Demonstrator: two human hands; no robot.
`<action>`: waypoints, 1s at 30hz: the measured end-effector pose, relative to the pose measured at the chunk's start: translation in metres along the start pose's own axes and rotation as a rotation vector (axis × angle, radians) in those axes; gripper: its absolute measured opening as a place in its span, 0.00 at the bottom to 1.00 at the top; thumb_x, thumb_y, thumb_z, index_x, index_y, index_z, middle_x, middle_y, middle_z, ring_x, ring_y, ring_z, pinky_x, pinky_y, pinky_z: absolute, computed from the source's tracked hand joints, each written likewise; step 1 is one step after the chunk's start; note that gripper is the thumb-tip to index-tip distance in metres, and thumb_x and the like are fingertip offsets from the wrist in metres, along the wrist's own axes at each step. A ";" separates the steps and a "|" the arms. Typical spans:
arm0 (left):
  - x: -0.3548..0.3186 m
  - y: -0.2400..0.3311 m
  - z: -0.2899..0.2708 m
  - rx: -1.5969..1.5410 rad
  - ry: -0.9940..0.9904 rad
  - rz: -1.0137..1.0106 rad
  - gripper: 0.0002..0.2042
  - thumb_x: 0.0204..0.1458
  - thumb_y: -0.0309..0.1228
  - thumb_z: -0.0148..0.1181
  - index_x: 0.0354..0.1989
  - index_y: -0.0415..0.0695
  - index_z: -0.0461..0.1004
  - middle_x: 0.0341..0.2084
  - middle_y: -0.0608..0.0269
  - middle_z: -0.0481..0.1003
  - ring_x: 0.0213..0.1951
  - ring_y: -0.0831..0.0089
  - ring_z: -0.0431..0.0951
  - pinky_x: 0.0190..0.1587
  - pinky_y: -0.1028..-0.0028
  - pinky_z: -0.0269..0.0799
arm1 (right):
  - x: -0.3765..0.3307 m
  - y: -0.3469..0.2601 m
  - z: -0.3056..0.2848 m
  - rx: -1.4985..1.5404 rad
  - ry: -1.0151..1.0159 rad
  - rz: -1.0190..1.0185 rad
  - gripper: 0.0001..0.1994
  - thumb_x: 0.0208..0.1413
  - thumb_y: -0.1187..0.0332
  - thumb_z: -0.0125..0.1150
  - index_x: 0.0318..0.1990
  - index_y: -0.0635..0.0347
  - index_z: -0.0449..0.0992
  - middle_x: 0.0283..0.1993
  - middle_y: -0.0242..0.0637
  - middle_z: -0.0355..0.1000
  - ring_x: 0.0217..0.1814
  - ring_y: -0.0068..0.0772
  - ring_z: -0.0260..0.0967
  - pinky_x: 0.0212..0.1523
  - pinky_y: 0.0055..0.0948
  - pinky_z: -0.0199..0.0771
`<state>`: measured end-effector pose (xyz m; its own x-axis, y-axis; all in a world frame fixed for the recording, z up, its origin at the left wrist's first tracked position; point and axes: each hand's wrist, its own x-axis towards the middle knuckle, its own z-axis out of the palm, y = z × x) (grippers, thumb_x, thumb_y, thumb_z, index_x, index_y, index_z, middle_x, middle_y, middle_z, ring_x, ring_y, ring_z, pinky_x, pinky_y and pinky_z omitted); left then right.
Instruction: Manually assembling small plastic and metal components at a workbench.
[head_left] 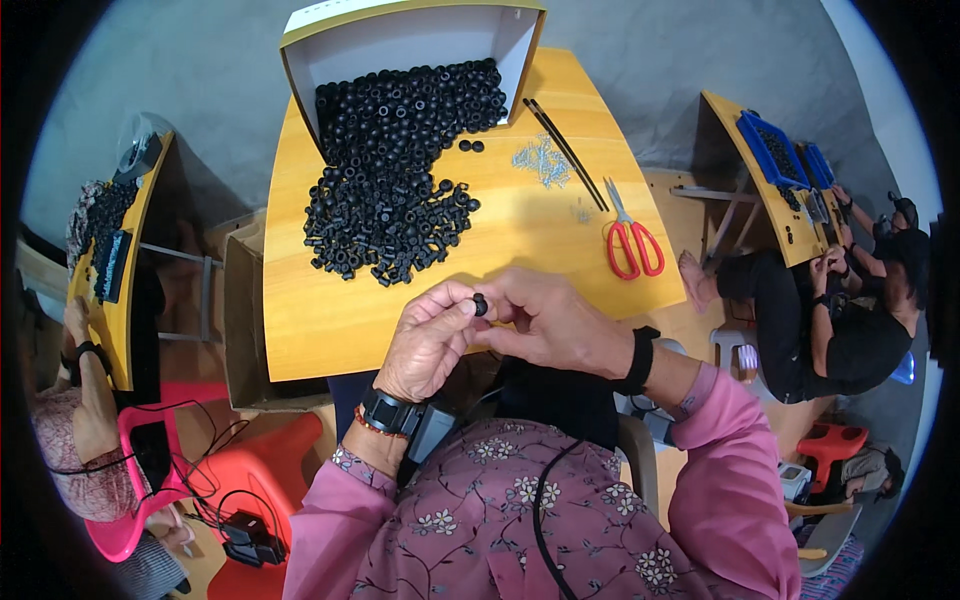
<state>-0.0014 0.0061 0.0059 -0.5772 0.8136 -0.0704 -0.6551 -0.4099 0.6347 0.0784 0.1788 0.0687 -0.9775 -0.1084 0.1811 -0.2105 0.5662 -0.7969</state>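
Just past the table's near edge, my left hand (422, 338) pinches a small round black plastic part (480, 305) between thumb and fingers. My right hand (548, 322) meets it from the other side, its fingers curled and pressed together beside the part; whatever they hold is hidden. Beyond my hands a heap of small black plastic pieces (385, 225) lies on the yellow table (560, 255). More round black pieces (410, 110) spill out of an open cardboard box (410, 35) tipped on its side.
Right of the heap lie small silvery screws (543, 162), two thin black rods (567, 155) and red-handled scissors (633, 240). A red stool (265, 480) with cables stands at lower left. Other people work at yellow tables on the left and on the right (745, 150), where blue trays (772, 148) hold black pieces.
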 end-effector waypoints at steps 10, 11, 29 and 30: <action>-0.003 0.006 -0.003 -0.068 -0.012 0.126 0.05 0.59 0.23 0.58 0.43 0.40 0.72 0.36 0.56 0.77 0.35 0.69 0.79 0.46 0.64 0.80 | -0.016 0.023 -0.014 0.064 0.181 0.212 0.15 0.57 0.69 0.69 0.50 0.65 0.76 0.29 0.27 0.71 0.27 0.16 0.68 0.29 0.20 0.69; -0.005 0.009 -0.002 -0.074 -0.012 0.190 0.06 0.58 0.23 0.58 0.43 0.41 0.72 0.36 0.56 0.77 0.34 0.69 0.79 0.44 0.63 0.80 | -0.008 0.030 -0.020 0.030 0.229 0.228 0.14 0.58 0.70 0.67 0.49 0.66 0.76 0.29 0.28 0.71 0.27 0.17 0.68 0.29 0.21 0.69; -0.060 0.140 -0.131 0.084 1.330 0.797 0.23 0.61 0.35 0.61 0.63 0.47 0.66 0.38 0.62 0.77 0.33 0.73 0.76 0.39 0.68 0.75 | 0.087 0.071 -0.017 -0.421 0.132 0.093 0.10 0.53 0.78 0.59 0.42 0.76 0.75 0.41 0.57 0.74 0.46 0.58 0.73 0.49 0.39 0.74; -0.056 0.139 -0.126 0.094 1.378 0.803 0.25 0.60 0.32 0.61 0.65 0.45 0.63 0.39 0.61 0.76 0.33 0.74 0.75 0.36 0.71 0.75 | 0.086 0.075 -0.017 -0.406 0.182 0.069 0.09 0.54 0.78 0.60 0.41 0.75 0.75 0.38 0.54 0.75 0.42 0.53 0.75 0.45 0.37 0.75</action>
<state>-0.1213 -0.1486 0.0009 -0.7555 -0.5891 -0.2867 0.0228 -0.4610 0.8871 -0.0217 0.2261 0.0344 -0.9625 0.0656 0.2632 -0.0863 0.8459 -0.5264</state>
